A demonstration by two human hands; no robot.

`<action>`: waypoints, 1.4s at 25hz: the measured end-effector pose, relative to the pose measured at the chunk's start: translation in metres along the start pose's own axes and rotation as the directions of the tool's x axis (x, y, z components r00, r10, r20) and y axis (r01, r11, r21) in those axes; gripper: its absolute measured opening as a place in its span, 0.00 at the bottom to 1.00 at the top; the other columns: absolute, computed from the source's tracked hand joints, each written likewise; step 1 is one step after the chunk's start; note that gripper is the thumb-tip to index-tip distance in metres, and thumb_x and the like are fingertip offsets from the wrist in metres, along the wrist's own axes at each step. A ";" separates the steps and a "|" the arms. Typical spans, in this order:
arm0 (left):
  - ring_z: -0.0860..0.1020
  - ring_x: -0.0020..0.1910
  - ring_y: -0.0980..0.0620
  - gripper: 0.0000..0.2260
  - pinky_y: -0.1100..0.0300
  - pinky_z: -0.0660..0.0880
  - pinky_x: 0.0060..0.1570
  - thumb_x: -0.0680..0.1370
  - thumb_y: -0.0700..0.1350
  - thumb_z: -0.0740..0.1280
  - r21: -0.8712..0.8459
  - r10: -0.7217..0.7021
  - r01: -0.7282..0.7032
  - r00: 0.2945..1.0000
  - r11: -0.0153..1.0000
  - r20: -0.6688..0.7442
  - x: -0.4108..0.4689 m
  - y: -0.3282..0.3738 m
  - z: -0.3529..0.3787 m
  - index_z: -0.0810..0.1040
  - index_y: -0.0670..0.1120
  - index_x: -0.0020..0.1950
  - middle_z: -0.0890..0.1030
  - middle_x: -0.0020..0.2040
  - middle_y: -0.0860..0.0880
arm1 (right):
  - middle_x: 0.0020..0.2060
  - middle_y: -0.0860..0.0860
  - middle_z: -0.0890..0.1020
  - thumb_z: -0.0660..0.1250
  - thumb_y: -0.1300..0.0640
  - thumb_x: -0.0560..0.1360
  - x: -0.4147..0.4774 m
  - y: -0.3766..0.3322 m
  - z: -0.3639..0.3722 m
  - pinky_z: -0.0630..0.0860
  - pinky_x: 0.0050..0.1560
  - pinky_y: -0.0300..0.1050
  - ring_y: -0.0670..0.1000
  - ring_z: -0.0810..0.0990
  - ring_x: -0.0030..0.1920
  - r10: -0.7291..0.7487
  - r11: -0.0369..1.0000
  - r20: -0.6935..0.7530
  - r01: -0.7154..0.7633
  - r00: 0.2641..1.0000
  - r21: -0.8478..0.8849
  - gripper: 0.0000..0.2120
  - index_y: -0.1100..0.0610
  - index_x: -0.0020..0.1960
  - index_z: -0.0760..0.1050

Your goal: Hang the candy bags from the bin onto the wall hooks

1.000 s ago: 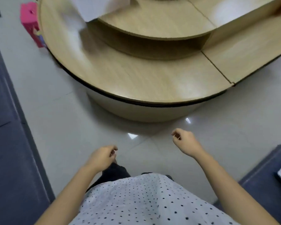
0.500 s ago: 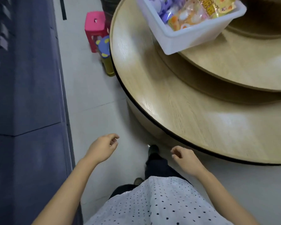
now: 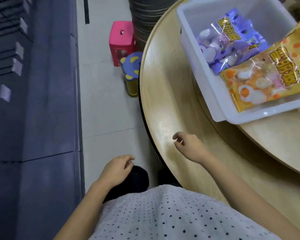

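White rectangular plastic bin (image 3: 215,94) on upper tier of round pale-wood worktop (image 3: 164,101), holding purple candy bag (image 3: 229,40) and orange candy bag (image 3: 274,75). Right hand (image 3: 189,146) above worktop edge, grip loosely curled, empty. Left hand (image 3: 116,168) over floor, grip half-curled, empty.

Pale tiled floor (image 3: 107,108); round wooden table (image 3: 164,94); pink stool (image 3: 121,38).

White black-dotted top (image 3: 171,217), bare forearms
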State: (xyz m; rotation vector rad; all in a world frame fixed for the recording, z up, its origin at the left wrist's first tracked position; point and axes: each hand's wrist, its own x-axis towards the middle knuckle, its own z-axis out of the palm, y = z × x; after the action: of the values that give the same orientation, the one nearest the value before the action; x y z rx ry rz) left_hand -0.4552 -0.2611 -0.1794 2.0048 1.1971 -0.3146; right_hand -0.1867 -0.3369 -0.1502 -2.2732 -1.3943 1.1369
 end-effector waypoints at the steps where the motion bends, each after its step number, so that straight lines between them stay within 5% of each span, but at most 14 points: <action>1: 0.77 0.49 0.56 0.13 0.63 0.73 0.50 0.80 0.45 0.62 0.014 0.022 -0.022 1.000 1.000 0.016 0.015 -0.005 -0.012 0.76 0.49 0.64 0.81 0.53 0.53 | 0.49 0.52 0.81 0.60 0.57 0.78 0.017 -0.011 -0.006 0.72 0.44 0.44 0.51 0.77 0.45 -0.007 1.000 -0.018 0.007 1.000 0.007 0.12 0.56 0.59 0.75; 9: 0.77 0.54 0.53 0.14 0.61 0.72 0.50 0.80 0.45 0.59 0.296 0.285 -0.343 0.933 0.892 0.220 0.174 -0.035 -0.169 0.75 0.49 0.65 0.80 0.59 0.51 | 0.51 0.53 0.82 0.59 0.58 0.78 0.097 -0.069 0.004 0.76 0.50 0.48 0.53 0.79 0.50 0.302 0.946 -0.113 -0.283 0.946 0.157 0.13 0.56 0.60 0.75; 14: 0.79 0.50 0.53 0.11 0.61 0.73 0.47 0.80 0.45 0.61 0.259 0.497 -0.568 0.817 0.781 0.293 0.241 0.038 -0.217 0.78 0.49 0.61 0.82 0.55 0.50 | 0.46 0.49 0.80 0.61 0.57 0.78 0.092 -0.095 0.012 0.74 0.47 0.45 0.50 0.77 0.44 0.503 0.817 -0.186 -0.394 0.844 0.422 0.11 0.55 0.59 0.76; 17: 0.78 0.45 0.59 0.08 0.63 0.74 0.47 0.79 0.42 0.65 0.025 0.655 -0.713 0.656 0.701 0.375 0.243 0.107 -0.213 0.80 0.50 0.57 0.82 0.48 0.54 | 0.45 0.46 0.79 0.60 0.58 0.78 0.079 -0.105 -0.007 0.75 0.47 0.44 0.48 0.77 0.43 0.550 0.769 -0.275 -0.350 0.789 0.534 0.11 0.54 0.59 0.76; 22: 0.79 0.38 0.62 0.14 0.71 0.74 0.45 0.75 0.33 0.66 -0.387 0.861 -0.770 0.448 0.508 0.239 0.244 0.237 -0.233 0.78 0.50 0.54 0.82 0.40 0.50 | 0.46 0.46 0.82 0.64 0.58 0.78 0.042 -0.108 -0.077 0.72 0.46 0.35 0.46 0.78 0.45 0.576 0.750 -0.485 -0.189 0.659 0.634 0.10 0.53 0.58 0.77; 27: 0.79 0.43 0.51 0.11 0.58 0.76 0.48 0.75 0.39 0.65 -0.411 0.920 -0.830 0.285 0.377 0.270 0.265 0.366 -0.227 0.77 0.49 0.56 0.80 0.43 0.46 | 0.46 0.52 0.83 0.67 0.62 0.76 0.004 -0.095 -0.153 0.74 0.42 0.32 0.49 0.80 0.44 0.623 0.645 -0.565 0.053 0.541 0.763 0.11 0.47 0.52 0.78; 31: 0.77 0.44 0.56 0.12 0.56 0.75 0.47 0.76 0.38 0.64 -0.315 0.917 -0.870 0.309 0.380 0.253 0.298 0.449 -0.182 0.76 0.47 0.57 0.79 0.47 0.51 | 0.50 0.56 0.81 0.67 0.63 0.76 0.006 -0.045 -0.199 0.78 0.46 0.42 0.47 0.78 0.44 0.745 0.610 -0.618 0.118 0.249 0.783 0.12 0.50 0.56 0.75; 35: 0.76 0.54 0.50 0.23 0.53 0.74 0.58 0.75 0.47 0.69 -0.216 0.833 -0.814 0.477 0.539 0.279 0.321 0.499 -0.133 0.70 0.43 0.67 0.77 0.59 0.46 | 0.62 0.52 0.71 0.70 0.58 0.74 0.026 0.016 -0.223 0.74 0.58 0.43 0.46 0.75 0.56 0.865 0.499 -0.500 0.028 0.043 0.866 0.28 0.56 0.71 0.63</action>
State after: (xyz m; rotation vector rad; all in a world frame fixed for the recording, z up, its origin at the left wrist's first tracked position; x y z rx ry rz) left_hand 0.1082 -0.0919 -0.0241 2.1072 -0.0931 -0.1201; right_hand -0.0092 -0.2827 -0.0229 -2.0004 0.4402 -0.0269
